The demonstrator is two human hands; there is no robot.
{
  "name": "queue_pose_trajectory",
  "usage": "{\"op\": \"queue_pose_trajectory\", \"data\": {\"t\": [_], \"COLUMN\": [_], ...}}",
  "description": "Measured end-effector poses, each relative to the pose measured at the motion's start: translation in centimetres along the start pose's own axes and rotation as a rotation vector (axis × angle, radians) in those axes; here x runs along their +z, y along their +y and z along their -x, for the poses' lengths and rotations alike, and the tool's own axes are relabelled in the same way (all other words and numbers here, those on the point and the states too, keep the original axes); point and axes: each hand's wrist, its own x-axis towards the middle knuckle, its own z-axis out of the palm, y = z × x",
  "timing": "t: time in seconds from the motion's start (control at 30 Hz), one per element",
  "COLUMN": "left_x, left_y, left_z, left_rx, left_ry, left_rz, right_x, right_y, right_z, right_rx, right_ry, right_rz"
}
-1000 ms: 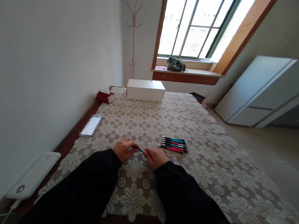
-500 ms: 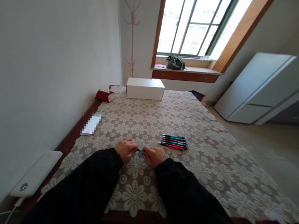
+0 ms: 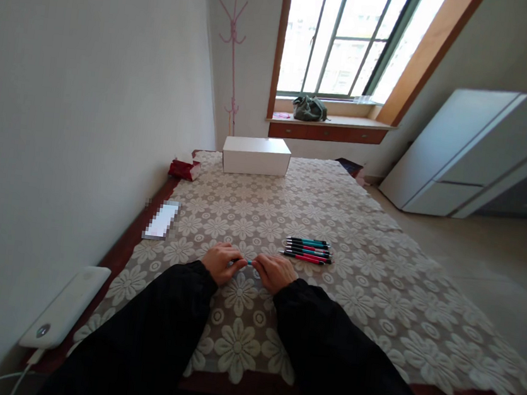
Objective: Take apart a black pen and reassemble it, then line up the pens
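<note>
Between my two hands, just above or on the flowered tablecloth [image 3: 237, 347], a teal pen [image 3: 250, 262] shows only a short stretch of its barrel. My left hand [image 3: 222, 263] is closed on one end of it, and my right hand [image 3: 274, 272] is closed on the other; the fingers hide both ends. To the right, beyond my right hand, several pens [image 3: 307, 250] in teal, red and black lie side by side in a row, their tips pointing left.
A white box [image 3: 256, 157] stands at the table's far end. Along the left edge lie a red packet [image 3: 184, 169], a blurred-out phone-like slab [image 3: 162, 219] and a white device [image 3: 65, 307] with a cable. The wall [image 3: 88, 108] borders the left side.
The fingers of both hands have shifted slightly on the teal pen, and less of its barrel shows between them. The row of pens has not moved.
</note>
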Motion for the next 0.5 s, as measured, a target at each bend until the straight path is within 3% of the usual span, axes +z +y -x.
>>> {"op": "queue_pose_trajectory", "data": {"t": [0.1,0.27,0.5], "left_x": [0.12,0.43,0.44], "left_y": [-0.01,-0.08,-0.26], "left_z": [-0.03,0.05,0.03], "left_rx": [0.008,0.007,0.023], "left_ry": [0.032,0.048,0.059], "left_rz": [0.025,0.028,0.016], "right_x": [0.26,0.28,0.47], "right_y": [0.24,-0.01,0.17], "right_z": [-0.09,0.10,0.03], "right_rx": [-0.016,0.078,-0.058], "right_ry": [0.021,-0.064,0.039], "right_rz": [-0.059,-0.050,-0.046]}}
